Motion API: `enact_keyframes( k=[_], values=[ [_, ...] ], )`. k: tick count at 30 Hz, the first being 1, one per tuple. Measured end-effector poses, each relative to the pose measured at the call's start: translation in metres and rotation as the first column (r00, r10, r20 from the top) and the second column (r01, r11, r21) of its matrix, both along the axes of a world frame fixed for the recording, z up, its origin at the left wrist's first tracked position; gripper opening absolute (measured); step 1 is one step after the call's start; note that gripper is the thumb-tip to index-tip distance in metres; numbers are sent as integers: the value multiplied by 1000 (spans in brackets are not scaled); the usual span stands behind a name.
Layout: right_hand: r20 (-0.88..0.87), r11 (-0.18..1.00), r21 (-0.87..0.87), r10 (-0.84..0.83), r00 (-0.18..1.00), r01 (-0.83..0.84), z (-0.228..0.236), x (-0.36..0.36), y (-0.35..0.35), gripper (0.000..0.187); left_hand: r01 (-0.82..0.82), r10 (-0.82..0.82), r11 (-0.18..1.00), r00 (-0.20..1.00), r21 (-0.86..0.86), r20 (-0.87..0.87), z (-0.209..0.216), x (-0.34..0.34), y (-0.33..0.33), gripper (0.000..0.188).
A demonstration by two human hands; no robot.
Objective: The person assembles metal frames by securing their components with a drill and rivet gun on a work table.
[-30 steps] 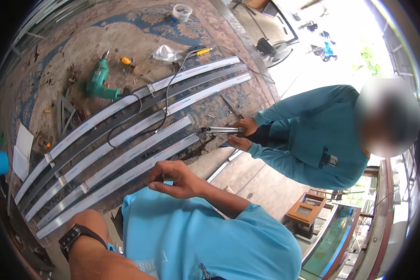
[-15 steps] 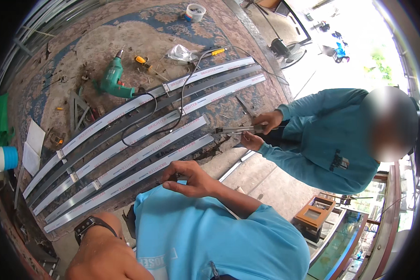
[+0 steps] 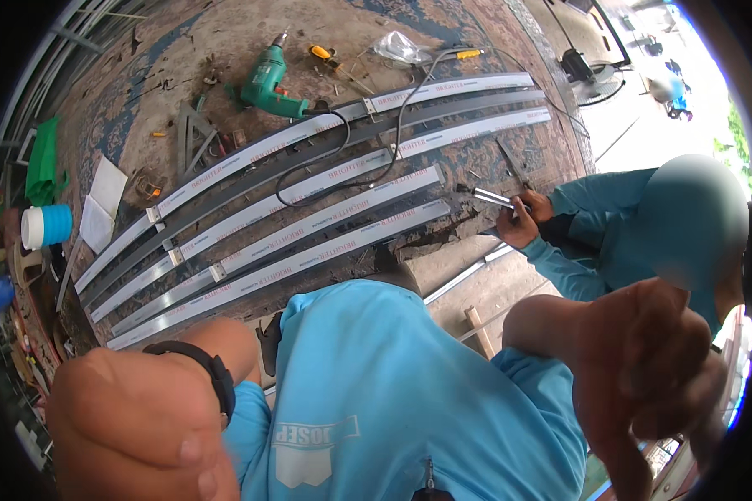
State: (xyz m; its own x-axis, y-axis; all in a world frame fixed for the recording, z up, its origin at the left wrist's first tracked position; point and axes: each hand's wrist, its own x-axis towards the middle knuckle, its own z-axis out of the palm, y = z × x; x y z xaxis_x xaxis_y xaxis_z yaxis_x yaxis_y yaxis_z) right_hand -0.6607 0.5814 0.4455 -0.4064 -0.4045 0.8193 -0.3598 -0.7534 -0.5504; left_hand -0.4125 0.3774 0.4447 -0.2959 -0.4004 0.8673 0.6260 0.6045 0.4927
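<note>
Both my hands are raised close to the camera, above my blue shirt. My left hand (image 3: 142,417), with a dark strap on the wrist, is closed with bent fingers; whatever may be inside it is hidden. On the other side my right hand (image 3: 652,376) is blurred, its fingers loosely bent and the thumb apart, with nothing seen in it. Neither hand touches the long metal profiles (image 3: 342,242), which lie side by side beyond me. These carry white printed film, and small blocks (image 3: 218,272) sit on some of them.
Beyond the profiles lie a green power drill (image 3: 267,83) with its cord, a yellow-handled screwdriver (image 3: 322,53), a clear plastic bag (image 3: 399,48) and a set square (image 3: 194,138). At right a co-worker (image 3: 618,217) holds short metal pieces (image 3: 490,197). A fan (image 3: 597,83) stands behind.
My right hand has risen from in front of my shirt to the right, close to the camera. My left hand has come up too. The view has shifted, and the co-worker's metal pieces are angled differently.
</note>
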Motion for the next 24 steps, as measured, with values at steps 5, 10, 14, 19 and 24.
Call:
enact_keyframes(
  k=[5, 10, 14, 19, 24],
  values=[
    [-140, 992, 127, 14, 990, 4, 12, 4, 11, 42, 331, -276, 931, 914, -156, 298, 19, -1, -10, 24],
    [-105, 990, 137, 3, 995, 11, -5, 2, 2, 36, 312, -256, 938, 919, -154, 300, 13, 6, -5, 34],
    [-75, 990, 129, -47, 996, 57, -12, -2, 6, 32, 333, -289, 935, 913, -119, 288, -2, 9, -6, 37],
    [12, 946, 174, -281, 960, 274, -78, -38, 42, 27, -119, 168, 985, 823, -125, 543, -115, -2, -14, 11],
    [-81, 176, 960, -573, 815, 218, -289, -84, 46, 39, -34, 109, 993, 10, -109, 994, -301, 43, 9, 42]
  ],
)
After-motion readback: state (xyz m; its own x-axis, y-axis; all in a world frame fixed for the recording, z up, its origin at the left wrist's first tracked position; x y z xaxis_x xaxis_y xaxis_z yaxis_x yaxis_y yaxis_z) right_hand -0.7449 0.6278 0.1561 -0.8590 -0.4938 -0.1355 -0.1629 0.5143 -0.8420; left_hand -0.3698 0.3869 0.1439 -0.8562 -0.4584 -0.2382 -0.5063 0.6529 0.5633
